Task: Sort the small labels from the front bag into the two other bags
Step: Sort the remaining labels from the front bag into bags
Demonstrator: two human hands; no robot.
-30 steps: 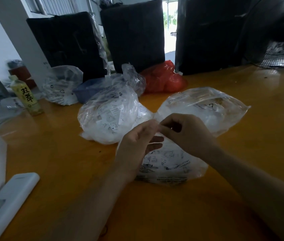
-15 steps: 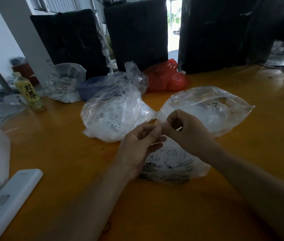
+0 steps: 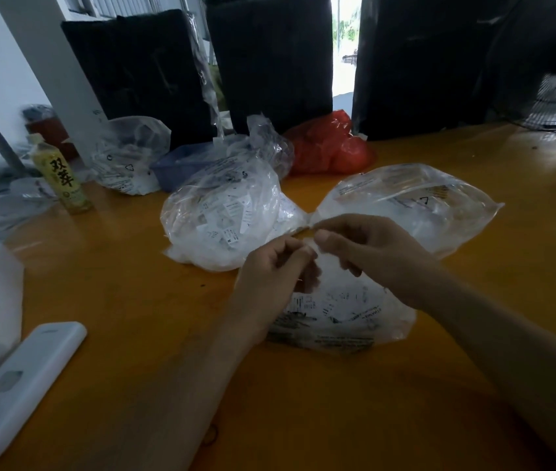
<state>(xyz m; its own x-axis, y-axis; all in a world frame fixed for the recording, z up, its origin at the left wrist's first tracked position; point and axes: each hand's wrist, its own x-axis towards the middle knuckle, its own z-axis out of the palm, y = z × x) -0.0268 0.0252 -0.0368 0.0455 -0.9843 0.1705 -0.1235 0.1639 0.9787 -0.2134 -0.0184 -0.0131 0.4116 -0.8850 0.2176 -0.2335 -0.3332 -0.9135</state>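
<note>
**Separating one label above the front bag**

A small white label (image 3: 311, 247), barely visible, sits pinched between the fingertips of both hands, just above the front bag (image 3: 341, 317), which lies near on the orange table (image 3: 117, 300) with more printed labels inside. The left hand (image 3: 273, 277) curls its fingers and nips the label's left edge; the right hand (image 3: 371, 253) meets it thumb to forefinger on the other side. Whether one label or several stuck together is held, I cannot tell.

Farther back lie the two target bags: the left bag (image 3: 222, 219), fairly full, and the right bag (image 3: 416, 205), seemingly emptier.

To do this step well, rub the fingertips lightly to part any clinging labels, read the print, and drop only one into the matching bag.

At the near left lies a white device (image 3: 21, 385); a bottle (image 3: 62, 178) stands far left.
</note>
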